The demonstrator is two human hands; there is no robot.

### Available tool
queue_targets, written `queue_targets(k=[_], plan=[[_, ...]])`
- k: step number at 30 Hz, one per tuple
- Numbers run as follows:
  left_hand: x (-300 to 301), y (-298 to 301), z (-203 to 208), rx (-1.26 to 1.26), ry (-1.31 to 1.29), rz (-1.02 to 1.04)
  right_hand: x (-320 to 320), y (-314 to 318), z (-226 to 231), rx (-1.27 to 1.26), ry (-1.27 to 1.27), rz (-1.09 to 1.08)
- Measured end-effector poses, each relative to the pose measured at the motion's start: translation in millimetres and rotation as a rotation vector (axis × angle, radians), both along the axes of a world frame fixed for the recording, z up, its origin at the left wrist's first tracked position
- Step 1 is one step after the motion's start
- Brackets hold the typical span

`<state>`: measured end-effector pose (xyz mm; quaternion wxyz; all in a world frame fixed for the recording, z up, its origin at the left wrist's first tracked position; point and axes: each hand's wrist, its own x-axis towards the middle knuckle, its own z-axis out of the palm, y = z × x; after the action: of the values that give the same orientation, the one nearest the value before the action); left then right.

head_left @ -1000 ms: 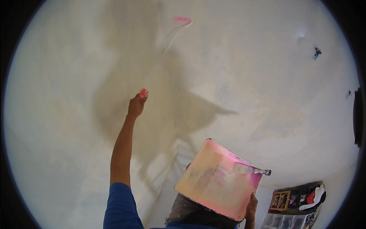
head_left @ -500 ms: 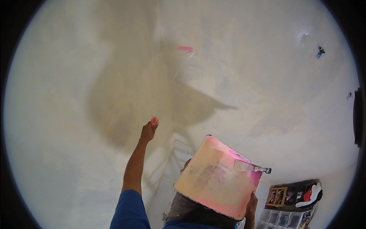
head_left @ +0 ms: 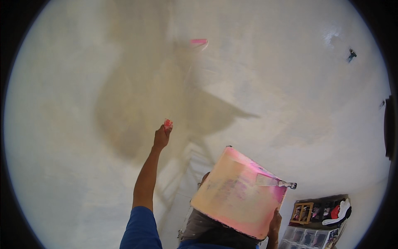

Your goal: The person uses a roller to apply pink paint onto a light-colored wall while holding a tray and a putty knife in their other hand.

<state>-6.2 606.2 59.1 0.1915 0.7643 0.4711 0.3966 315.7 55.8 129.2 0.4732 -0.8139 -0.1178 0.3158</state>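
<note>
My left hand (head_left: pixel 161 136) is closed round the red handle of a paint roller, and that arm is stretched out toward the pale wall. The roller's pink sleeve (head_left: pixel 199 41) is up against the wall, its thin frame hard to make out in between. A large paint tray (head_left: pixel 232 195), smeared with pink and yellowish paint, is tilted in front of my body. My right hand (head_left: pixel 274 224) grips its right edge, partly hidden behind it. Across the tray's upper right corner lies a putty knife (head_left: pixel 287 184) with a dark, paint-stained handle.
My shadow (head_left: pixel 141 103) falls broadly over the patchy wall (head_left: pixel 269 62). A dark fitting (head_left: pixel 351 55) sticks out at the upper right, and a dark object (head_left: pixel 389 128) is at the right rim. A shelf with clear drawers (head_left: pixel 304 237) and a small wooden frame (head_left: pixel 302 213) stands lower right.
The roller has moved a little up the wall and slightly left, my left hand rising with it. The tray has shifted only slightly to the right, still in my right hand.
</note>
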Motion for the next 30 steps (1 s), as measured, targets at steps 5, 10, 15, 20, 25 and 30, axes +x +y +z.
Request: queue_targets(k=[5,10,15,20,25,30], plan=[[1.3,21.5,57.3,0.077,-0.007,-0.035,0.5,-2.6,1.9,0.011,-0.019,0.017],[-1.6,7.3,43.5,0.077,0.003,-0.058,2.8,-4.3,-4.8,0.041,-0.02,0.01],[3.7,-41.2,-10.1,-0.165,0.133,0.04,5.6,-9.5,-24.7,0.088,-0.061,-0.041],[11.2,-88.5,-37.8,-0.172,0.208,0.09,-7.7,3.2,0.0,0.086,-0.053,-0.031],[70.0,-110.5,-30.5,-0.175,0.163,0.068,-10.7,2.5,-2.7,0.122,-0.097,-0.042],[96.6,-117.4,-46.0,-0.196,0.146,0.079,-8.3,-0.7,-13.0,0.091,-0.047,-0.031]])
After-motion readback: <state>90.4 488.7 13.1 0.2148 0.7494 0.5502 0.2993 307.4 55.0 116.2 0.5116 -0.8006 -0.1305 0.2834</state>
